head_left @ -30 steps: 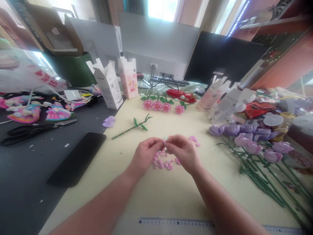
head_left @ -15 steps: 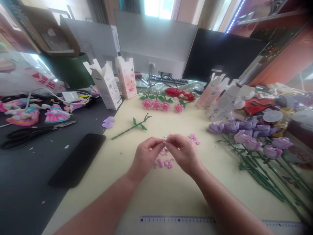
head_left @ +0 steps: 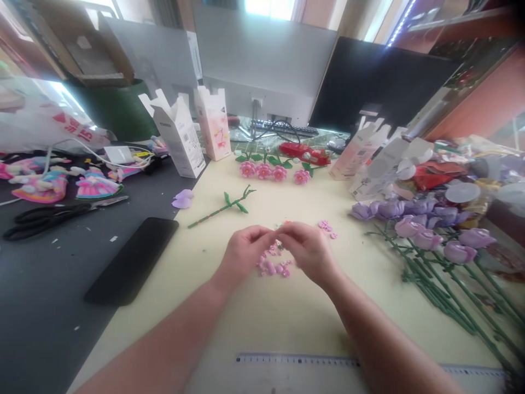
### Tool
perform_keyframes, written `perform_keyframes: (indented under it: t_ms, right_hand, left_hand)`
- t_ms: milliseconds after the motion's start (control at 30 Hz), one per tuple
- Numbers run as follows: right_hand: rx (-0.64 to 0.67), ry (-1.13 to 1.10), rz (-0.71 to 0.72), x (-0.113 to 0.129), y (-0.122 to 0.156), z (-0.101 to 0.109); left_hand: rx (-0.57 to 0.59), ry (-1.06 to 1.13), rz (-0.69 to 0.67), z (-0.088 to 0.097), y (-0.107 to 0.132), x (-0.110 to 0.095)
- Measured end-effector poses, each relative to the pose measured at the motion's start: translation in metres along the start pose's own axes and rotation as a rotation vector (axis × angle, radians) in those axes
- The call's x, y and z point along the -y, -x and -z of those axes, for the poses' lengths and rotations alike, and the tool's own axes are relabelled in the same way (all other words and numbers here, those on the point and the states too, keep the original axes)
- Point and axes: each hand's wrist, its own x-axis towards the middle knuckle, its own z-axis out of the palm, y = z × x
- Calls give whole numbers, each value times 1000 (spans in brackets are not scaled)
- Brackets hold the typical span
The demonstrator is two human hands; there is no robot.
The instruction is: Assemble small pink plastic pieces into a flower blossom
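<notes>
Both hands met over the middle of the table (head_left: 254, 328), fingertips pinched together on a tiny pink piece; piece itself too small and hidden to make out. Left hand (head_left: 246, 253) and right hand (head_left: 308, 249) each closed on it in a pinch, just above the pile of loose pink petal pieces (head_left: 273, 265) lying on the table under them.

Done so far, judging by the layout: 4 finished pink flowers (head_left: 274, 172) sat toward the far edge, near the pink box (head_left: 213, 123). A bare green stem (head_left: 223, 207) lay apart, left of centre, no bloom on it. A few more pink bits (head_left: 327, 227) lay just right of the hands.

Left to do, by my read: most of the loose pile was unassembled and the stem was unflowered, so early to midway on this bloom.

Purple flowers (head_left: 418, 224) lay bunched along the right edge. Ruler (head_left: 295, 359) ran along the near edge. Scissors (head_left: 49, 213) and a black case (head_left: 131, 260) sat on the dark left side.
</notes>
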Motion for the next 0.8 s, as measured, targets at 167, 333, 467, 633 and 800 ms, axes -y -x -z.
perform_keyframes:
  t_ms: [167,333,467,633,800]
  right_hand:
    - [-27,31,-31,-6,-4,7]
    - [-25,122,-87,-13,-8,14]
    - [-36,147,-36,-17,-7,11]
    - [-3,229,83,-19,-6,1]
    - [93,374,201,-25,-2,-9]
  left_hand:
    - [-124,115,23,7,-9,9]
    - [-236,330,70,15,-18,15]
    - [-277,427,118,17,-20,16]
    - [-302,487,127,18,-22,17]
    - [-310,515,126,19,-23,19]
